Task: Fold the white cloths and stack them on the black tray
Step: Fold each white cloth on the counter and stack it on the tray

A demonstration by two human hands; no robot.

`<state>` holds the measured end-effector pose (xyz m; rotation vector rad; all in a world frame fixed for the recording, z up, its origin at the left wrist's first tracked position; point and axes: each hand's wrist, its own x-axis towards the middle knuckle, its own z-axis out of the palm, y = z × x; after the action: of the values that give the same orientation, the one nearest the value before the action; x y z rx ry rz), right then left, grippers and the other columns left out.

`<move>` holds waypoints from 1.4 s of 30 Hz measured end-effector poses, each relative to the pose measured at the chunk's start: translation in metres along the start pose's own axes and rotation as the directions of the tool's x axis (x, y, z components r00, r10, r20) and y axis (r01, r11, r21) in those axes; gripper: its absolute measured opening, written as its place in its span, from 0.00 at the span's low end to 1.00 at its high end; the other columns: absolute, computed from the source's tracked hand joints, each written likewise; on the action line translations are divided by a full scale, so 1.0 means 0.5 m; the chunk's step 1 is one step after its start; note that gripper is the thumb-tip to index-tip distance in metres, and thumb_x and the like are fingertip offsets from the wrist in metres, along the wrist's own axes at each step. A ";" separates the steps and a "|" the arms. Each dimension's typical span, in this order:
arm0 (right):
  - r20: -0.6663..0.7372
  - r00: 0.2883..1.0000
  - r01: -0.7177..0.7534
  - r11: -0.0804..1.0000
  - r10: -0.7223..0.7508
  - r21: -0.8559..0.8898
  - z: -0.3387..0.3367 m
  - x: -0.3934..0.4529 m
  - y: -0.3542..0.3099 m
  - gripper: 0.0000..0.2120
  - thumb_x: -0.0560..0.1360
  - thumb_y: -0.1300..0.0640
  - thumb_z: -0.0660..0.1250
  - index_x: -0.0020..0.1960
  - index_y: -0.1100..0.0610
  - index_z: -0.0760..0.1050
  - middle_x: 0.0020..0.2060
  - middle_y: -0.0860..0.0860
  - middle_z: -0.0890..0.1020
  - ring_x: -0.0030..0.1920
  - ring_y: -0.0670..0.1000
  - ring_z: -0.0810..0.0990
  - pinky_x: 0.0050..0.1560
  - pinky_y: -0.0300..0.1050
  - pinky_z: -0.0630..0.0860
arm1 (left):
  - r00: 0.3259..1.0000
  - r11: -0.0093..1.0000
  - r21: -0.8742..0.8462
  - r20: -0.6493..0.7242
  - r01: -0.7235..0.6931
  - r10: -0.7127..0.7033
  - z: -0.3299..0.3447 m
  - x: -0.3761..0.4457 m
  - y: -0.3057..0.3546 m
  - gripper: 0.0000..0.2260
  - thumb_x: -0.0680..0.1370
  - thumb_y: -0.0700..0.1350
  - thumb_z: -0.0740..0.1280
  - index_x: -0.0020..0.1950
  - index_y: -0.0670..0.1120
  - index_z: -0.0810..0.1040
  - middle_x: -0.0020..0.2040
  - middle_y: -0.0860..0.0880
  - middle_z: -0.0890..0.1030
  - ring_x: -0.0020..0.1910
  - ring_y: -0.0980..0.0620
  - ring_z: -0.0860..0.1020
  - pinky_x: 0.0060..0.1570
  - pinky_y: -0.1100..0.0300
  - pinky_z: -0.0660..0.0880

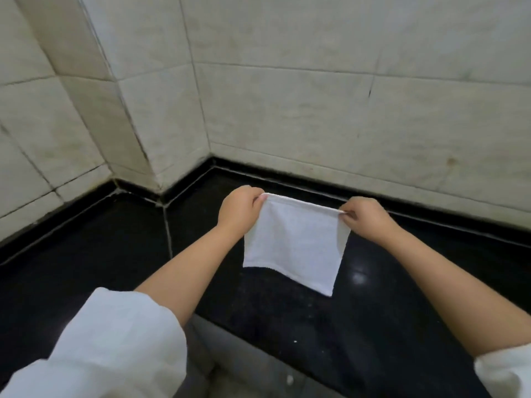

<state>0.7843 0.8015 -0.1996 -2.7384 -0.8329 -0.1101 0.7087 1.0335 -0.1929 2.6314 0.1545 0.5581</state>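
Now, left hand [240, 209]: I pinched the white cloth's [296, 242] top corner.
Right hand [366, 218]: pinched the other corner.
Cloth: hung over the black worktop [115, 239].

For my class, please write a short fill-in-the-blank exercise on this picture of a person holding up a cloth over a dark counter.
1. The small white terry cloth is held by ____ hands.
2. The left hand and right hand pinch its ____ corners.
3. The cloth hangs over a glossy ____ stone counter.
4. The wall behind is covered in pale ____.

Missing words: two; top; black; tiles
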 end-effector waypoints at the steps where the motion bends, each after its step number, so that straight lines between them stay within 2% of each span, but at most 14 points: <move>1: -0.088 0.996 0.005 1.000 -0.004 0.011 -0.010 0.000 0.027 0.09 0.74 0.65 0.62 0.48 0.67 0.80 0.45 0.65 0.81 0.49 0.62 0.78 0.49 0.49 0.73 | 1.000 1.000 -0.008 0.010 -0.016 0.016 0.019 0.017 0.014 0.14 0.80 0.43 0.58 0.47 0.37 0.80 0.38 0.47 0.72 0.41 0.50 0.71 0.40 0.57 0.65; 3: -0.174 0.985 0.031 0.998 -0.022 0.050 -0.015 -0.016 0.071 0.06 0.71 0.69 0.65 0.45 0.67 0.81 0.41 0.66 0.81 0.45 0.63 0.80 0.46 0.50 0.76 | 0.996 0.999 -0.028 0.070 -0.046 0.048 0.053 0.035 0.032 0.12 0.80 0.42 0.59 0.48 0.38 0.80 0.38 0.45 0.73 0.42 0.48 0.72 0.41 0.57 0.65; 5: -0.111 0.992 0.063 0.998 -0.060 0.021 0.005 -0.047 0.112 0.07 0.71 0.69 0.65 0.45 0.66 0.81 0.42 0.65 0.82 0.45 0.63 0.81 0.46 0.50 0.76 | 0.977 0.997 -0.031 0.199 -0.077 0.081 0.089 0.038 0.037 0.11 0.80 0.41 0.59 0.51 0.39 0.80 0.42 0.41 0.78 0.47 0.45 0.75 0.44 0.58 0.65; 10: 0.379 0.925 -0.039 0.997 0.012 0.063 0.107 -0.153 0.159 0.10 0.73 0.67 0.57 0.45 0.65 0.77 0.45 0.60 0.80 0.49 0.58 0.78 0.47 0.46 0.71 | 0.790 0.978 0.102 0.608 -0.180 0.082 0.199 -0.022 0.005 0.12 0.81 0.43 0.58 0.53 0.39 0.79 0.51 0.42 0.80 0.52 0.46 0.76 0.52 0.55 0.70; 13: 0.631 0.776 -0.134 0.983 0.026 0.124 0.172 -0.205 0.163 0.10 0.72 0.67 0.58 0.33 0.62 0.72 0.32 0.56 0.74 0.37 0.53 0.73 0.38 0.42 0.64 | 0.506 0.967 0.101 0.862 -0.235 0.033 0.260 -0.058 -0.012 0.11 0.80 0.42 0.59 0.42 0.39 0.76 0.47 0.39 0.79 0.43 0.48 0.74 0.44 0.58 0.69; 16: 0.849 0.528 -0.315 0.935 0.029 0.165 0.195 -0.227 0.169 0.12 0.74 0.65 0.59 0.33 0.57 0.70 0.30 0.47 0.72 0.27 0.38 0.74 0.34 0.37 0.66 | 0.156 0.967 0.061 0.988 -0.248 -0.022 0.288 -0.083 -0.010 0.10 0.80 0.42 0.60 0.53 0.40 0.79 0.49 0.43 0.78 0.45 0.53 0.72 0.40 0.64 0.67; 18: 0.907 0.419 -0.435 0.886 0.044 0.158 0.199 -0.228 0.176 0.07 0.75 0.65 0.59 0.40 0.59 0.73 0.33 0.46 0.74 0.27 0.35 0.77 0.34 0.33 0.69 | 0.011 0.965 0.047 0.999 -0.256 -0.046 0.303 -0.083 -0.008 0.12 0.80 0.42 0.60 0.59 0.39 0.77 0.51 0.46 0.77 0.47 0.54 0.71 0.41 0.66 0.67; 19: 0.907 0.415 -0.486 0.861 0.077 0.149 0.203 -0.226 0.181 0.07 0.75 0.65 0.60 0.39 0.59 0.73 0.34 0.46 0.75 0.26 0.36 0.78 0.34 0.32 0.71 | -0.009 0.963 0.036 0.999 -0.267 -0.040 0.311 -0.078 -0.009 0.12 0.80 0.43 0.61 0.60 0.39 0.77 0.50 0.48 0.76 0.48 0.54 0.71 0.42 0.66 0.67; 21: 0.843 0.498 -0.555 0.822 0.205 0.128 0.209 -0.221 0.196 0.11 0.74 0.66 0.60 0.35 0.57 0.73 0.32 0.47 0.76 0.25 0.37 0.78 0.34 0.32 0.72 | 0.098 0.964 0.014 0.995 -0.266 0.013 0.334 -0.058 -0.007 0.12 0.80 0.42 0.61 0.58 0.39 0.78 0.51 0.47 0.77 0.48 0.53 0.72 0.45 0.64 0.68; 24: 0.621 0.647 -0.574 0.819 0.442 0.016 0.219 -0.218 0.218 0.08 0.73 0.65 0.61 0.42 0.64 0.79 0.37 0.54 0.77 0.40 0.49 0.80 0.38 0.38 0.69 | 0.409 0.984 -0.013 0.908 -0.180 0.087 0.373 -0.024 0.007 0.12 0.80 0.41 0.59 0.58 0.40 0.78 0.57 0.43 0.78 0.55 0.48 0.76 0.52 0.59 0.70; 27: 0.443 0.638 -0.677 0.733 0.629 -0.066 0.240 -0.235 0.224 0.09 0.73 0.64 0.61 0.45 0.65 0.79 0.43 0.56 0.75 0.50 0.56 0.77 0.42 0.40 0.67 | 0.530 0.966 0.007 0.837 -0.257 0.135 0.412 -0.008 0.029 0.12 0.81 0.42 0.57 0.60 0.42 0.76 0.58 0.44 0.77 0.56 0.47 0.76 0.54 0.57 0.72; 35: 0.361 0.566 -0.758 0.640 0.742 -0.127 0.283 -0.243 0.208 0.08 0.75 0.65 0.59 0.42 0.65 0.76 0.51 0.57 0.77 0.45 0.53 0.74 0.42 0.43 0.69 | 0.465 0.850 0.070 0.859 -0.521 0.214 0.468 -0.021 -0.002 0.13 0.82 0.43 0.55 0.59 0.41 0.76 0.59 0.44 0.74 0.56 0.47 0.76 0.52 0.57 0.72; 37: 0.368 0.570 -0.755 0.645 0.735 -0.121 0.279 -0.240 0.210 0.08 0.74 0.65 0.59 0.40 0.62 0.75 0.51 0.58 0.77 0.45 0.53 0.73 0.42 0.40 0.67 | 0.462 0.890 -0.009 0.852 -0.457 0.246 0.459 -0.016 -0.005 0.14 0.82 0.43 0.54 0.59 0.40 0.76 0.58 0.43 0.76 0.55 0.47 0.76 0.52 0.57 0.72; 42: 0.451 0.558 -0.752 0.655 0.696 -0.081 0.256 -0.228 0.215 0.11 0.76 0.62 0.59 0.51 0.61 0.80 0.51 0.57 0.81 0.51 0.55 0.78 0.51 0.45 0.74 | 0.442 0.996 -0.093 0.893 0.006 0.081 0.444 0.010 -0.038 0.09 0.78 0.42 0.63 0.55 0.39 0.77 0.41 0.47 0.78 0.38 0.51 0.76 0.42 0.59 0.74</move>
<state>0.7484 0.6913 -0.3656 -2.7692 0.2961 0.7464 0.8040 0.9626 -0.3816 2.4649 -0.2685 -0.8810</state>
